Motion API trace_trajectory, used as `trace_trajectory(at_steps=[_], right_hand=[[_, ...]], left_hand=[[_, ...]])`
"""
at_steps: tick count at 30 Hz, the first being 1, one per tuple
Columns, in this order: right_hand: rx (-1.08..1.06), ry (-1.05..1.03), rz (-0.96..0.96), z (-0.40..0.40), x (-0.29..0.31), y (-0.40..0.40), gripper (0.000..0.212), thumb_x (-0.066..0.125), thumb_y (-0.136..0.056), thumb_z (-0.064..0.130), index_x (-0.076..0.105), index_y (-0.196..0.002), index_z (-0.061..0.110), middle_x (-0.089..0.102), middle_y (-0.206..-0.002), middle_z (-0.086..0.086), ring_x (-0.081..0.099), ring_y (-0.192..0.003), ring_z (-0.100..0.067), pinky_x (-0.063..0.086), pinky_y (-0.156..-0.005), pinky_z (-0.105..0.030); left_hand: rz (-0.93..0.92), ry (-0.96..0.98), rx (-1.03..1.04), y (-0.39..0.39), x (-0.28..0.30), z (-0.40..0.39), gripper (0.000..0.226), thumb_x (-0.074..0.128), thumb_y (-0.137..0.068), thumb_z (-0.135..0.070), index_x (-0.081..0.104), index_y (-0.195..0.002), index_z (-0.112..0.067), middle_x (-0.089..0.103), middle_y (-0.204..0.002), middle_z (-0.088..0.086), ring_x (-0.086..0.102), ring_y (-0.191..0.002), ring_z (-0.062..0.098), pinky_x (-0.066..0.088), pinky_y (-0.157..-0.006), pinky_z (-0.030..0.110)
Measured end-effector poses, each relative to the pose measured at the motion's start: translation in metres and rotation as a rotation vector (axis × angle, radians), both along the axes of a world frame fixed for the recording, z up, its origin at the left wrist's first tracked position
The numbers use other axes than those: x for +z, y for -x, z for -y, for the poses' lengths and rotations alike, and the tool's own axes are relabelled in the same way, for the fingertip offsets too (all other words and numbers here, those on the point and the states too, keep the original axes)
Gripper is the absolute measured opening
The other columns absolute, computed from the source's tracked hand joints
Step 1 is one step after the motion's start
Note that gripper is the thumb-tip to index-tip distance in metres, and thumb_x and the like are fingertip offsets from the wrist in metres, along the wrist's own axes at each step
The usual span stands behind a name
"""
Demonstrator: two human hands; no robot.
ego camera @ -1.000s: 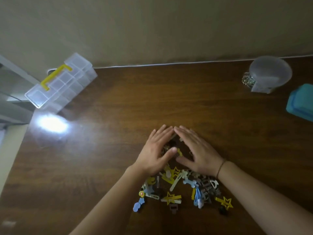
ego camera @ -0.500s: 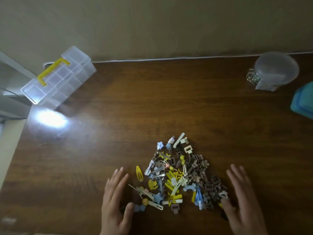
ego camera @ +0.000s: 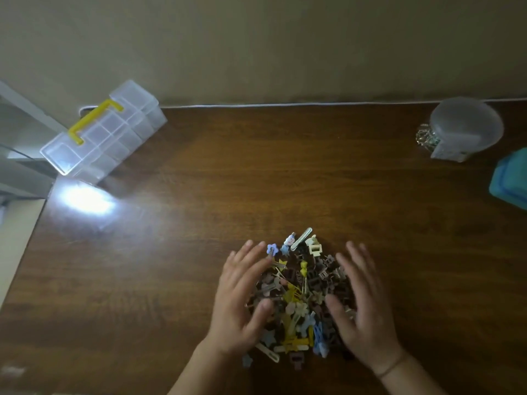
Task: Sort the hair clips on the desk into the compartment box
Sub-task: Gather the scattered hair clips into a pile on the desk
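Note:
A heap of several small hair clips (ego camera: 299, 292) in yellow, blue, brown and cream lies on the dark wooden desk (ego camera: 256, 172), near its front edge. My left hand (ego camera: 242, 300) lies flat against the left side of the heap, fingers straight and spread. My right hand (ego camera: 359, 303) lies flat against the right side, fingers straight too. Neither hand holds a clip. The clear compartment box (ego camera: 102, 132) with a yellow handle stands closed at the far left corner of the desk, well away from both hands.
A round translucent container (ego camera: 464, 128) with small metal clips beside it stands at the far right. A teal box (ego camera: 510, 178) sits at the right edge. A bright light patch (ego camera: 82, 199) glares on the desk in front of the compartment box. A wall runs behind the desk.
My hands drew back from over the heap to the near edge, then moved forward and inward again. They now press both sides of the heap, which is more tightly bunched.

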State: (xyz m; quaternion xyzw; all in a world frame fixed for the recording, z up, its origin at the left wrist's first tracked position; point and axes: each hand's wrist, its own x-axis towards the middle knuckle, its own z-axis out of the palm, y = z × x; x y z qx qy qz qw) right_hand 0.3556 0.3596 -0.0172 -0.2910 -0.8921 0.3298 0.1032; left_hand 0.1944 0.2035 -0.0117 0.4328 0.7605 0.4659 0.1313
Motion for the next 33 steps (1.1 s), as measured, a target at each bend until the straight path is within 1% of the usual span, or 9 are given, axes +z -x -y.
trace_trajectory(at_steps=[4, 7, 10, 12, 16, 19, 23, 28, 33], right_hand=[[0.214, 0.071, 0.01, -0.055, 0.008, 0.039, 0.072, 0.025, -0.091, 0.067, 0.029, -0.148, 0.024, 0.019, -0.159, 0.007, 0.009, -0.147, -0.009, 0.023, -0.116, -0.049], [0.457, 0.018, 0.14, -0.069, 0.006, 0.067, 0.083, 0.015, -0.083, 0.079, 0.02, -0.15, 0.031, 0.006, -0.16, 0.016, -0.006, -0.145, 0.0, 0.011, -0.115, -0.042], [0.632, -0.045, 0.222, -0.066, 0.003, 0.072, 0.08, 0.024, -0.084, 0.076, 0.015, -0.151, 0.034, -0.001, -0.16, 0.018, -0.013, -0.144, 0.0, 0.004, -0.115, -0.035], [0.694, -0.093, 0.24, -0.061, 0.0, 0.066, 0.078, 0.028, -0.087, 0.073, 0.014, -0.152, 0.032, -0.002, -0.16, 0.016, -0.014, -0.145, -0.002, 0.001, -0.117, -0.034], [0.721, -0.101, 0.242, -0.05, -0.001, 0.055, 0.076, 0.036, -0.089, 0.071, 0.013, -0.152, 0.034, -0.005, -0.16, 0.017, -0.015, -0.145, -0.004, 0.004, -0.117, -0.034], [0.724, -0.058, 0.215, -0.049, 0.001, 0.054, 0.073, 0.032, -0.089, 0.072, 0.016, -0.151, 0.036, -0.002, -0.16, 0.018, -0.011, -0.146, -0.005, 0.007, -0.117, -0.038], [0.574, 0.055, 0.115, -0.062, 0.006, 0.068, 0.073, 0.034, -0.088, 0.069, 0.027, -0.149, 0.03, 0.011, -0.159, 0.016, 0.0, -0.147, -0.008, 0.015, -0.115, -0.043], [0.682, -0.117, 0.262, -0.069, 0.0, 0.082, 0.08, 0.026, -0.09, 0.071, 0.013, -0.153, 0.023, 0.002, -0.16, 0.012, -0.01, -0.146, -0.002, 0.003, -0.12, -0.038], [0.767, -0.144, 0.342, -0.059, 0.003, 0.064, 0.084, 0.022, -0.088, 0.076, 0.005, -0.152, 0.025, -0.004, -0.16, 0.013, -0.013, -0.145, -0.001, -0.002, -0.118, -0.033]], left_hand=[[-0.049, 0.14, 0.124, 0.037, -0.008, 0.03, 0.066, 0.029, -0.097, -0.06, 0.05, -0.139, -0.014, 0.04, -0.153, 0.001, 0.032, -0.144, 0.025, 0.03, -0.109, 0.063], [-0.124, 0.314, 0.016, 0.037, -0.018, 0.038, 0.073, 0.025, -0.095, -0.065, 0.04, -0.147, -0.016, 0.028, -0.159, -0.003, 0.02, -0.148, 0.02, 0.02, -0.114, 0.059], [-0.12, 0.353, -0.083, 0.021, -0.016, 0.025, 0.077, 0.022, -0.095, -0.066, 0.031, -0.152, -0.016, 0.02, -0.162, -0.005, 0.015, -0.149, 0.017, 0.014, -0.118, 0.05], [-0.119, 0.358, -0.127, 0.012, -0.015, 0.018, 0.078, 0.023, -0.094, -0.066, 0.027, -0.153, -0.016, 0.018, -0.162, -0.006, 0.013, -0.15, 0.017, 0.013, -0.118, 0.05], [-0.077, 0.352, -0.153, -0.001, -0.011, 0.006, 0.079, 0.027, -0.093, -0.067, 0.021, -0.155, -0.018, 0.014, -0.163, -0.009, 0.009, -0.15, 0.015, 0.01, -0.118, 0.055], [-0.028, 0.323, -0.143, -0.005, -0.009, 0.002, 0.078, 0.028, -0.093, -0.067, 0.02, -0.155, -0.02, 0.012, -0.163, -0.01, 0.007, -0.15, 0.014, 0.008, -0.119, 0.054], [-0.046, 0.322, -0.023, 0.013, -0.008, -0.006, 0.078, 0.025, -0.094, -0.068, 0.023, -0.154, -0.019, 0.016, -0.162, -0.009, 0.005, -0.15, 0.011, 0.005, -0.121, 0.049], [-0.152, 0.402, -0.098, 0.029, -0.007, -0.016, 0.08, 0.023, -0.093, -0.07, 0.027, -0.153, -0.018, 0.032, -0.156, -0.007, -0.001, -0.15, 0.009, 0.0, -0.119, 0.053], [-0.156, 0.409, -0.197, 0.025, -0.009, -0.001, 0.073, 0.035, -0.095, -0.064, 0.023, -0.154, -0.023, 0.029, -0.156, -0.013, -0.003, -0.15, 0.008, 0.001, -0.118, 0.055]])
